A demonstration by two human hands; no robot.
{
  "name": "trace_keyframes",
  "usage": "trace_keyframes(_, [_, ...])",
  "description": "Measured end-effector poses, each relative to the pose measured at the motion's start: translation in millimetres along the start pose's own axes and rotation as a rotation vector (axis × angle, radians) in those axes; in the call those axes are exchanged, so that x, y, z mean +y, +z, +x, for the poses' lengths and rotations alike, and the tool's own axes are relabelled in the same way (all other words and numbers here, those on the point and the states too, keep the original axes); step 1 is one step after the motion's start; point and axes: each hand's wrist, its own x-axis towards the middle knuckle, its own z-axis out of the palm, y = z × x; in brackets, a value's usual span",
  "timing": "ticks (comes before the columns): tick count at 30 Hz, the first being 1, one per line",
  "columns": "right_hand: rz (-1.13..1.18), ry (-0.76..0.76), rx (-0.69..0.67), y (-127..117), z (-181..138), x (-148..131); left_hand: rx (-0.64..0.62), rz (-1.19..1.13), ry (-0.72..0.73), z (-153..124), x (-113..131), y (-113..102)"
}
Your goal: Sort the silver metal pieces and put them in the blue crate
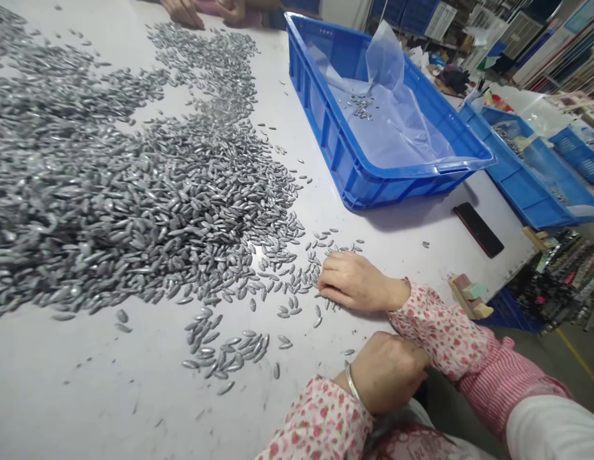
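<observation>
head; right hand [359, 281] on grey oval pieces [133, 211], hundreds; three blue crates [325, 108]

my white worktable [85, 390], a broad spread of small oval silver-grey metal pieces [109, 211] across it, a few strays toward its edge, a blue plastic crate [320, 108] lined with clear film [387, 128], a dark phone [477, 230] lying flat near the crate

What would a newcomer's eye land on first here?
The huge spread of silvery oblong pieces covering the left of the white table grabs the eye first. Next is the bright blue plastic crate lined with clear plastic, upper centre, holding a small cluster of the pieces. At bottom right, the person's right hand rests on the pile's scattered edge, with the bangled left hand just below it.
</observation>
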Motion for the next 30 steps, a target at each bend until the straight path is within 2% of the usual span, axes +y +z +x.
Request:
trace_keyframes(3, [0.053, 0.009, 0.047, -0.2, 1.1, -3.0, -0.001, 0.007, -0.006, 0.0, 0.7, -1.6])
trace_keyframes(6, [0.118, -0.15, -0.018, 0.5, 2.4, -6.4, 0.01, 0.001, 0.001, 0.2, 0.8, -2.5])
trace_keyframes(9, [0.082, -0.281, -0.1, 4.6, 3.2, -9.5, 0.028, -0.009, 0.012, 0.8, 0.3, -1.4])
trace_keyframes(13, [0.016, -0.221, -0.072, 11.3, 3.4, -12.1, 0.047, -0.027, 0.019, 1.0, -1.1, 1.8])
trace_keyframes(19, [0.083, -0.086, 0.117, 14.3, 10.2, -19.4, 0.041, -0.02, 0.024, 0.6, -1.6, -0.6])
trace_keyframes(26, [-0.057, -0.127, 0.027, 15.1, 15.7, -19.8, 0.058, 0.017, 0.051, 0.5, -1.1, -2.5])
trace_keyframes(30, [-0.038, -0.132, 0.058, 15.9, 12.2, -15.0, 0.046, 0.024, 0.032, 0.6, -1.1, -0.7])
